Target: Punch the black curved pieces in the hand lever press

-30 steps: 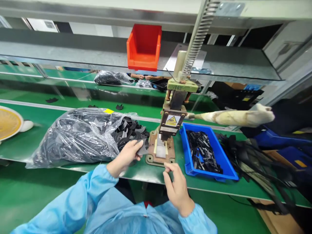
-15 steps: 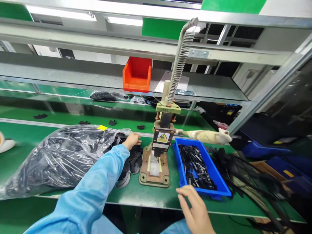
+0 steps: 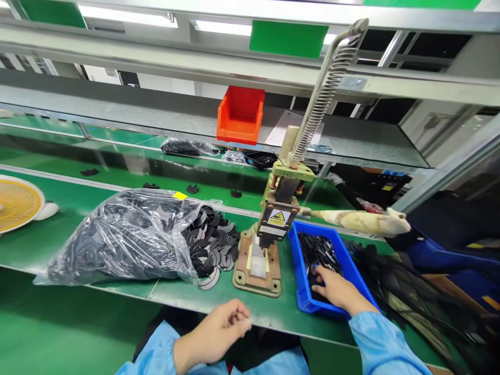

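My left hand [image 3: 219, 330] is held over the table's front edge, before the press, with its fingers curled in; whatever they may hold is hidden. My right hand [image 3: 336, 287] reaches into the blue bin [image 3: 300, 284], thumb and fingers closing around a black plastic part among many dark pieces [image 3: 318, 249]. Between the hands and farther back stands a hand press [image 3: 276, 219], its lever up and a pale block [image 3: 258, 263] on its base. Left of the press, flat black curved pieces [image 3: 213, 245] spill from a clear plastic bag [image 3: 121, 239].
An orange bin [image 3: 241, 117] sits on the grey shelf [image 3: 167, 117] behind the press. The press's wrapped side handle [image 3: 363, 221] juts over the blue bin. Dark straps [image 3: 414, 291] lie at right, a round yellow-and-white fan-like object [image 3: 19, 203] at far left.
My left hand has drawn back from the black curved pieces to the table's front edge. My right hand has moved into the blue bin. The view has shifted leftward.
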`<state>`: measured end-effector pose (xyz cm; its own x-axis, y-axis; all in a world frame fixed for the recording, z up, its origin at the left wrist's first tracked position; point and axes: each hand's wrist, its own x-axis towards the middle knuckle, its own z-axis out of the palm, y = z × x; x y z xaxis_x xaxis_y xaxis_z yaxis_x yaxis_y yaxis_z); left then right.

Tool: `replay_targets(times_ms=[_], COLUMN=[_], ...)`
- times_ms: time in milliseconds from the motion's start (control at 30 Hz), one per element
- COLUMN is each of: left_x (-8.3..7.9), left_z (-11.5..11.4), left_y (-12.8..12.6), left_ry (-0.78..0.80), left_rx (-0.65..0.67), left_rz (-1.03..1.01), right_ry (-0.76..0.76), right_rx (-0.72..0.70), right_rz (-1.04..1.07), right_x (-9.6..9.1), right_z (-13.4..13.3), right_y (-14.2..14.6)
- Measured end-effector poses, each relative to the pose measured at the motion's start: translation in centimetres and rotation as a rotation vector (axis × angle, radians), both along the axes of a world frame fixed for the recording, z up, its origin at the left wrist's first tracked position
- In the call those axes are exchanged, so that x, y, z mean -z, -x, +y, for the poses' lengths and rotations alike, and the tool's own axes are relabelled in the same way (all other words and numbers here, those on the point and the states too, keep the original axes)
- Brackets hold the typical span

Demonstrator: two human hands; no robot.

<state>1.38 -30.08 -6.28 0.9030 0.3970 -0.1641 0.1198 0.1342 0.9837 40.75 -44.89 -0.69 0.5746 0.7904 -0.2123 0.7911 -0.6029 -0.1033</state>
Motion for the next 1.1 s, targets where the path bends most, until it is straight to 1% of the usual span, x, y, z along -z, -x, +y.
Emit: replay_targets(times_ms=[67, 133, 233, 367, 467, 567, 667, 733, 800, 867, 1000, 1100], left_x=[1.1, 1.6, 1.4, 0.9, 1.0, 1.3, 1.4, 0.9, 0.1, -1.2, -4.0, -5.6], left_z=[-0.5, -0.6, -0.6, -0.9, -1.3, -1.5, -1.3, -1.0, -0.6, -0.3, 0.1, 0.1], left_y=[1.0, 1.6, 2.0, 1.9, 2.2, 2.6, 3.0, 3.1, 2.9, 2.4, 0.5, -1.1], left_ry=[0.02, 0.014, -0.026, -0.056, -0.065, -0.074, -0.072, -0.079, -0.1, -0.139, -0.236, -0.319], left_rx=[0.004, -0.003, 0.004, 0.026, 0.043, 0.036, 0.003, -0.005, -0.001, 0.013, -0.003, -0.049], left_rz=[0.042, 0.068, 0.08, 0.081, 0.071, 0.065, 0.059, 0.051, 0.036, 0.013, -0.1, -0.213], right_ry=[0.027, 0.039, 0.054, 0.071, 0.007, -0.187, -0.477, -0.682, -0.853, -0.971, -1.093, -1.131], right_rx=[-0.019, -0.027, -0.03, 0.01, 0.063, 0.117, 0.194, 0.229, 0.229, 0.203, 0.135, 0.097], right_rz=[0.016, 0.025, 0.051, 0.075, 0.072, 0.059, 0.051, 0.086, 0.169, 0.284, 0.513, 0.662], right_x=[-0.1, -0.5, -0.9, -0.6, -0.7, -1.7, -3.1, -3.7, -3.8, -3.3, -2.0, -1.4], right_z=[0.2, 0.2, 0.3, 0.7, 0.8, 0.3, -0.7, -1.2, -1.5, -1.6, -1.4, -1.0], right_y=[0.3, 0.7, 1.1, 1.7, 1.8, 1.9, 2.4, 3.5, 5.7, 8.7, 15.2, 18.7])
